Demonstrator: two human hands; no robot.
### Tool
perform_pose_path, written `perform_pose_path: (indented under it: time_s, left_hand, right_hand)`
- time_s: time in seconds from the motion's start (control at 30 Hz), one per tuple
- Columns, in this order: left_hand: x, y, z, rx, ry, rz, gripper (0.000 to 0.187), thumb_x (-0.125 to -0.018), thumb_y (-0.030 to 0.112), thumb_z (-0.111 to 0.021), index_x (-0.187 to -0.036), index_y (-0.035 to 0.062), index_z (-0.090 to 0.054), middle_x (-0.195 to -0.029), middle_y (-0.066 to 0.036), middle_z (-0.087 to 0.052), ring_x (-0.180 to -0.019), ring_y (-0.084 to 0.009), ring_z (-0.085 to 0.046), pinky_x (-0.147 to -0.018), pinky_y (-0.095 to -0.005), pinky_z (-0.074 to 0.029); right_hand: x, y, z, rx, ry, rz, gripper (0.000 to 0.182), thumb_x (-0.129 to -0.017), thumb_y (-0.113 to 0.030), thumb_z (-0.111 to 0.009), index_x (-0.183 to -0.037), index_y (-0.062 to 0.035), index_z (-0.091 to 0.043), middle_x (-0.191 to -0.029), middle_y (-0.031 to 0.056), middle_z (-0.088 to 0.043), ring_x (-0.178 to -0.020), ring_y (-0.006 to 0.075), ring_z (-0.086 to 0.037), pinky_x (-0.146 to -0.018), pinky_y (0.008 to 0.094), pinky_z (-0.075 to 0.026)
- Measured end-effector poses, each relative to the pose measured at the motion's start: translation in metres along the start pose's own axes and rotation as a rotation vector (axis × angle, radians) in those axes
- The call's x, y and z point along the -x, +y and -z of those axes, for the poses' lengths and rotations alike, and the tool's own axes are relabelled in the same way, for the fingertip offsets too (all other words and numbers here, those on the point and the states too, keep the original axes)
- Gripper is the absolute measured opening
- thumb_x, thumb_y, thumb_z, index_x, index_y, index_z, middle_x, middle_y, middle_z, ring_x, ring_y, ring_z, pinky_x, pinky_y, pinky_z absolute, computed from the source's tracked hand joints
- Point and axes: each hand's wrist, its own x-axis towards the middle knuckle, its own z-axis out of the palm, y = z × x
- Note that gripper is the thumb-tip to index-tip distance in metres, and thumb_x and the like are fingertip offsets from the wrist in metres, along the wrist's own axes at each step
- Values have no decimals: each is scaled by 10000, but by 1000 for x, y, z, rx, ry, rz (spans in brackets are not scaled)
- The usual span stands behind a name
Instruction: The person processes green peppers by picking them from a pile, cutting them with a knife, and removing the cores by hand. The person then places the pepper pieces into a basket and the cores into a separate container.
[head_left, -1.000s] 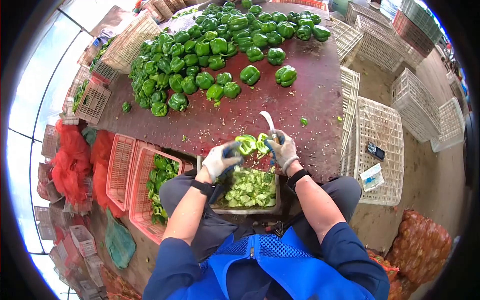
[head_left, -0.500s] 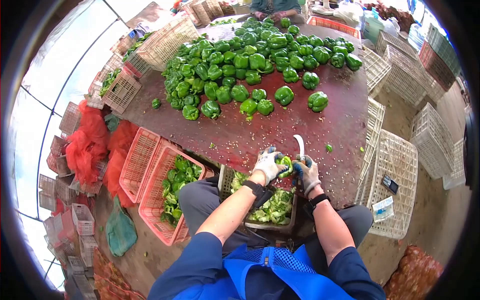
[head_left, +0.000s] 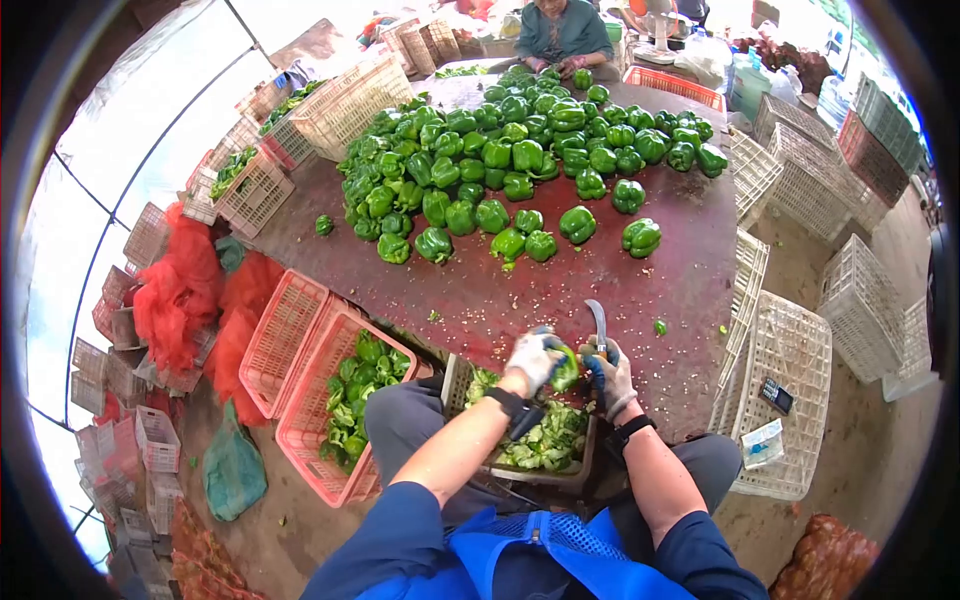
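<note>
My left hand (head_left: 533,358), in a white and dark glove, is closed around a green bell pepper (head_left: 565,370) over the table's near edge. Beside it, my gloved right hand (head_left: 612,374) grips a knife (head_left: 599,322) whose curved blade points up and away from me. The blade stands apart from the pepper. Below both hands, a crate (head_left: 582,478) between my knees holds pale green pepper scraps (head_left: 543,438). Farther up the dark red table (head_left: 690,250) lies a large heap of whole green bell peppers (head_left: 480,150), with several loose ones at its near side.
To my left stands a pink crate (head_left: 290,440) with green peppers in it. A pale plastic crate (head_left: 800,340) at my right carries a phone (head_left: 775,395) and a small packet (head_left: 763,443). Across the table sits another person (head_left: 565,40). Seeds are scattered over the tabletop.
The view has tipped up a little, so the scene sits lower and more of the person opposite shows. My left hand has turned with the pepper; the knife blade now stands more upright.
</note>
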Motion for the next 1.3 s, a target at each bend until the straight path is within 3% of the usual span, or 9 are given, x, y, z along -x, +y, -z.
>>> perform_pose_path:
  time_s: [0.17,0.33,0.43,0.63,0.73,0.8,0.93,1.03,1.3]
  left_hand:
    - [12,-21,118,33,204,-57,202,-778,123,-710,-948,20,-745,-1093,-166,-713,-1070,-309,-661,-974,-382,-503]
    - [50,-103,274,-92,332,284,213,-772,157,-733,-950,43,-756,-846,-117,-748,-784,-226,-713,-737,-342,-556]
    - [89,-160,328,-362,320,428,289,-760,254,-789,-975,62,-760,-874,-118,-752,-809,-219,-715,-757,-361,-554]
    - [104,-196,308,-66,423,373,400,-818,198,-800,-1162,15,-708,-1021,-90,-742,-894,-166,-675,-787,-319,-533]
    - [74,-209,301,425,554,384,814,-825,139,-817,-1481,-56,-376,-1413,-160,-536,-1231,-224,-557,-1044,-328,-446]
    - [50,-210,297,520,643,268,825,-844,160,-804,-1507,-27,-350,-1448,-164,-503,-1268,-229,-530,-1090,-347,-401]
    - [0,-223,315,551,649,271,880,-860,205,-790,-1552,15,-280,-1516,-157,-432,-1354,-243,-452,-1136,-358,-343]
    - [-35,-221,329,698,784,322,989,-880,353,-754,-1616,190,-114,-1612,-111,-293,-1465,-247,-299,-1194,-456,-215]
    - [-146,-277,374,596,863,116,856,-961,489,-598,-1614,174,-144,-1632,-27,-260,-1471,-228,-287,-1170,-487,-261]
  right_hand:
    - [2,-17,4,64,102,-36,439,-914,-118,-653,-1326,-58,-513,-1075,82,-671,-790,187,-704,-487,281,-552]
    - [6,-19,-3,60,111,-54,459,-930,-145,-645,-1358,-84,-490,-1054,77,-669,-738,171,-692,-478,286,-551]
    - [11,-27,-7,121,115,-73,466,-934,-142,-649,-1364,-89,-479,-991,64,-673,-638,165,-667,-458,287,-522]
    - [7,-10,11,266,119,-4,344,-831,-65,-739,-1159,-48,-635,-761,27,-642,-539,118,-604,-490,266,-494]
    - [7,-22,18,377,244,24,261,-864,-47,-683,-1120,-44,-628,-790,41,-664,-554,125,-620,-478,275,-504]
    - [8,-49,16,344,360,-53,209,-908,-84,-651,-1108,-77,-593,-816,47,-664,-579,137,-641,-431,284,-505]
    - [-34,-61,66,148,512,204,202,-919,-120,-682,-1091,-109,-577,-859,36,-650,-672,157,-659,-479,295,-524]
    - [-94,-72,127,2,425,354,224,-901,-108,-715,-1081,-128,-583,-918,14,-646,-775,161,-647,-597,319,-542]
    - [-241,-112,150,-96,354,378,194,-927,-118,-682,-1115,-115,-632,-1012,38,-708,-888,188,-680,-774,344,-555]
